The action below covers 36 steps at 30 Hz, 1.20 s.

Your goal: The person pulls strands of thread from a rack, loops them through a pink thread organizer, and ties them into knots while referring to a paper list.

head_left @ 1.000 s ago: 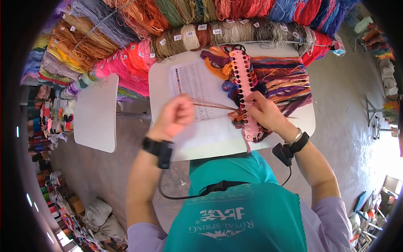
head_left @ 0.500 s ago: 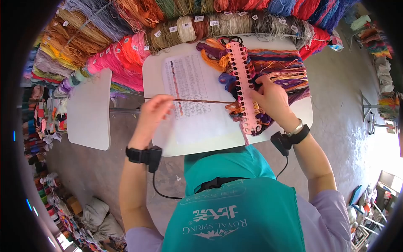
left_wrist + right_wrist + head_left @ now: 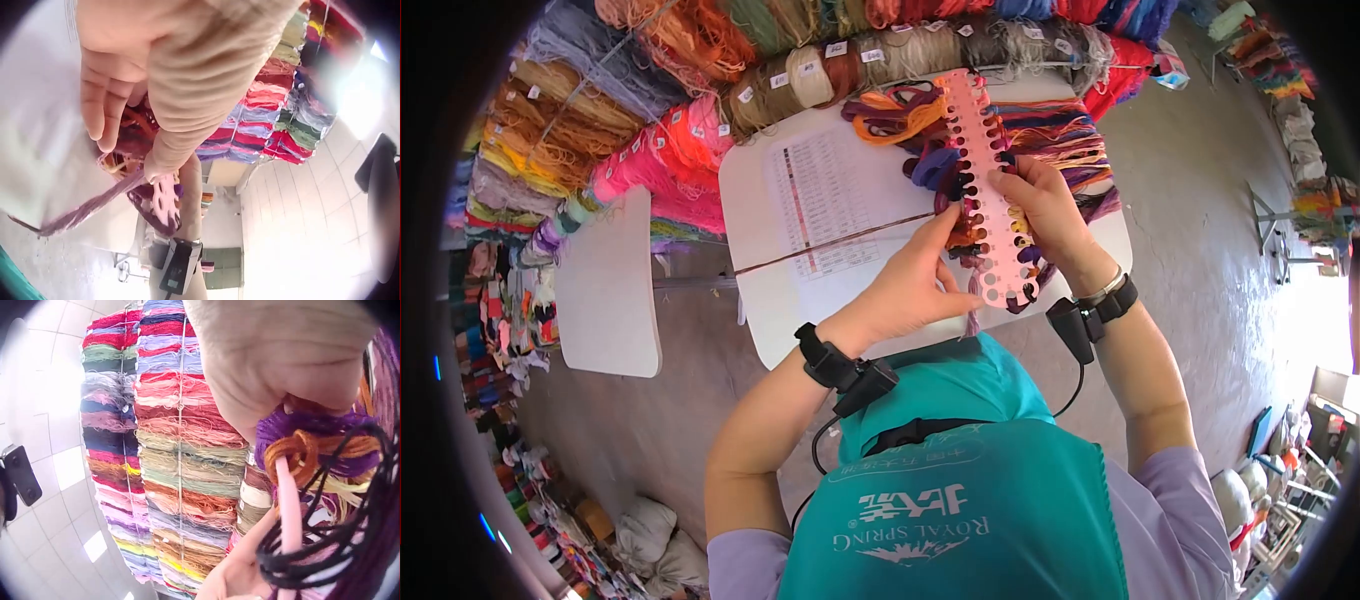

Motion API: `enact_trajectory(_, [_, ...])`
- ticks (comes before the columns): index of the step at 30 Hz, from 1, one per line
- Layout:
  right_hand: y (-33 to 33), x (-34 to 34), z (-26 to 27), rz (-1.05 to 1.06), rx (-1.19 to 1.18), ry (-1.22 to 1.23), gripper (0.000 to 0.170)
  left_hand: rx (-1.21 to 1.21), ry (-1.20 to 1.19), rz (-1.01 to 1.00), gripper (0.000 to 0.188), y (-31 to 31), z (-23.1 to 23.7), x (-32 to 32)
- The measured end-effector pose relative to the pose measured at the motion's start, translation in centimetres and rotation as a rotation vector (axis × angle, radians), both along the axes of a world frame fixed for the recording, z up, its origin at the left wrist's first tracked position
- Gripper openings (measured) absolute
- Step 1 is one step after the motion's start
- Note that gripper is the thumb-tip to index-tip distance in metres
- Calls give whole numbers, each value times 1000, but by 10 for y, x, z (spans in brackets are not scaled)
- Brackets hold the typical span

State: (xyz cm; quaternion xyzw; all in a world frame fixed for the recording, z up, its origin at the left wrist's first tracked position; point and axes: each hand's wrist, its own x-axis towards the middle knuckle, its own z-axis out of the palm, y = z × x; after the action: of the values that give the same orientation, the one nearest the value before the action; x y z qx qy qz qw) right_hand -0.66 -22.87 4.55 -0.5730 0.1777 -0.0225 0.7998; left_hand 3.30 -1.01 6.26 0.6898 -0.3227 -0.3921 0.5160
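Note:
A pink perforated card [image 3: 990,215] has thread bundles looped through the holes along its sides. My right hand [image 3: 1050,215] grips its right side, thumb on top. At its left edge, my left hand [image 3: 905,290] has its fingers loosely extended, a fingertip touching the threads and the thumb near the card's lower part. A thin brown strand [image 3: 840,239] stretches left from the card across the printed chart [image 3: 830,200]. In the left wrist view a purplish strand [image 3: 94,205] passes by a fingertip. An orange loop [image 3: 294,453] circles a pink piece in the right wrist view.
The card and chart are on a white table [image 3: 750,190]. Labelled skeins [image 3: 810,85] hang along its far side, and multicoloured threads [image 3: 1060,140] spread right of the card. A second white board [image 3: 610,290] stands at the left.
My left hand has come right from the far end of the strand to the card's left edge. My right hand stays on the card. The strand now lies across to the table's left edge.

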Motion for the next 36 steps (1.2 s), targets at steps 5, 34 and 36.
enact_trajectory(5, [-13,-13,11,-54,17,-4,19,21,16,-49,106,-20,7,-12])
enact_trajectory(34, [-149,-124,200,-112,-1661,-527,72,544,-1039,301,60,128,-62,43])
enact_trajectory(36, [-97,-94,250,-308,-1815,-561,90,511,-1030,299,60,133,-63,45])
